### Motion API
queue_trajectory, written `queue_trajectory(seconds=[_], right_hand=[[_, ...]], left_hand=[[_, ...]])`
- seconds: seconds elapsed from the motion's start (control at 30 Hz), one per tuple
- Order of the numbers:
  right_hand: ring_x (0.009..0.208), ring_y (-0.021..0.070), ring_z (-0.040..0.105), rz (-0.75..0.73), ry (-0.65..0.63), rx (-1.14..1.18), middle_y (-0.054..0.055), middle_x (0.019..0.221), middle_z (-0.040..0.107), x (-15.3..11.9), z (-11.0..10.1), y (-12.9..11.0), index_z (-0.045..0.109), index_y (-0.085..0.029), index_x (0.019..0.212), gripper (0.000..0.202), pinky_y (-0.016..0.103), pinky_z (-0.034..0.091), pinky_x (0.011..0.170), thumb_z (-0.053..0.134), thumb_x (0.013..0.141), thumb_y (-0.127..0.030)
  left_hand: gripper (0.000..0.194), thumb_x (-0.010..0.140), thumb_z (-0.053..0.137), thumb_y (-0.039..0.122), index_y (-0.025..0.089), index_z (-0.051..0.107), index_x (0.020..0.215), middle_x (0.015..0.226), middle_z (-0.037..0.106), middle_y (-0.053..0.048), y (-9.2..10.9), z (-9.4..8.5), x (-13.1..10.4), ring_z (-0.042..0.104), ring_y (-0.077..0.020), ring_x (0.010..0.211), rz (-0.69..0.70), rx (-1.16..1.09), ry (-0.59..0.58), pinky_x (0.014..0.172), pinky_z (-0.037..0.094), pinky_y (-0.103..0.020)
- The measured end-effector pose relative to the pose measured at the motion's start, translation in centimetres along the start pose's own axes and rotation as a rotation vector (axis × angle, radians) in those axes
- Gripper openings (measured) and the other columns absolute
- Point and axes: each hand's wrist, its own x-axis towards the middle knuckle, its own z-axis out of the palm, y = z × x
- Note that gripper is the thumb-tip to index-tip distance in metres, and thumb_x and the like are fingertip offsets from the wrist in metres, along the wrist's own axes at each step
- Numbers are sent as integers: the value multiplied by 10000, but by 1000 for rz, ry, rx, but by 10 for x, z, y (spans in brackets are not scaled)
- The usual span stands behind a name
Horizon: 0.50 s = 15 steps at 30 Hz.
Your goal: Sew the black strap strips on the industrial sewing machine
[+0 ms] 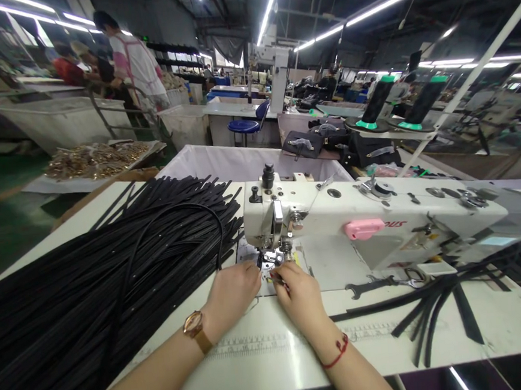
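My left hand [235, 290] is closed at the front of the sewing machine's needle area, fingers curled on a black strap [221, 237]. That strap arcs over from the pile of black straps [165, 244] on the left and passes behind the hand. My right hand [300, 291] is close beside it, thumb and fingers pinched together just before the presser foot [272, 258]. Something small and dark shows between those fingers, too hidden to name. The white sewing machine [315, 205] stands over the fingertips of both hands.
On the table's right lie a wrench [370, 285] and loose black strips [425, 314]. Two black thread cones [377, 101] stand behind the machine. A bin with a pale liner [231, 161] borders the far table edge, near black bags [304, 144]. People work at the far left.
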Motion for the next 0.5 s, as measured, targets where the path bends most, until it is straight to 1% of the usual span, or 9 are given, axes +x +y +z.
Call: queue_trajectory(seconds=[0.1, 0.13, 0.2, 0.27, 0.33, 0.43, 0.5], right_hand=[[863, 182, 651, 32, -9, -10, 32, 934, 678, 1, -1, 0, 664, -215, 895, 171, 247, 462, 718, 541, 822, -120], [873, 183, 654, 42, -11, -17, 31, 950, 680, 1, -1, 0, 661, -217, 902, 169, 246, 461, 719, 540, 828, -126], [886, 187, 662, 60, -16, -42, 27, 986, 683, 1, -1, 0, 652, -227, 944, 174, 250, 459, 711, 534, 846, -145], [860, 196, 670, 87, -19, -95, 29, 1001, 688, 1, 0, -1, 628, -230, 1003, 177, 263, 453, 683, 523, 869, -180], [809, 215, 676, 126, -15, -164, 41, 972, 698, 1, 0, -2, 599, -212, 1037, 172, 285, 440, 644, 510, 892, -236], [764, 230, 679, 158, -7, -223, 54, 943, 705, 1, 0, -4, 577, -189, 1047, 197, 302, 427, 614, 482, 921, -306], [811, 220, 682, 110, -22, -204, 50, 1009, 698, 1, -1, -5, 573, -205, 1082, 206, 293, 439, 639, 467, 929, -293]], left_hand=[[261, 948, 470, 269, 185, 593, 733, 714, 678, -50, -1, -3, -2, 649, -193, 643, -163, -79, 18, 526, 384, -256], [257, 945, 475, 269, 188, 595, 732, 711, 682, -46, -2, -5, -4, 650, -193, 636, -193, -92, 6, 522, 378, -254], [257, 947, 472, 260, 191, 602, 737, 708, 685, -44, -2, -11, -10, 653, -197, 632, -208, -96, -36, 524, 380, -257], [273, 956, 466, 253, 185, 610, 734, 701, 680, -49, 2, -19, -19, 655, -205, 640, -161, -70, -82, 539, 399, -268], [273, 954, 468, 212, 175, 621, 731, 688, 666, -55, 11, -25, -31, 651, -216, 640, -74, -8, -136, 554, 423, -288], [223, 905, 486, 97, 164, 647, 765, 700, 656, -69, 36, -31, -57, 639, -235, 628, 71, 71, -222, 563, 455, -328], [195, 862, 504, 48, 155, 663, 825, 739, 661, -95, 55, -39, -79, 636, -247, 640, 177, -9, -315, 557, 473, -348]])
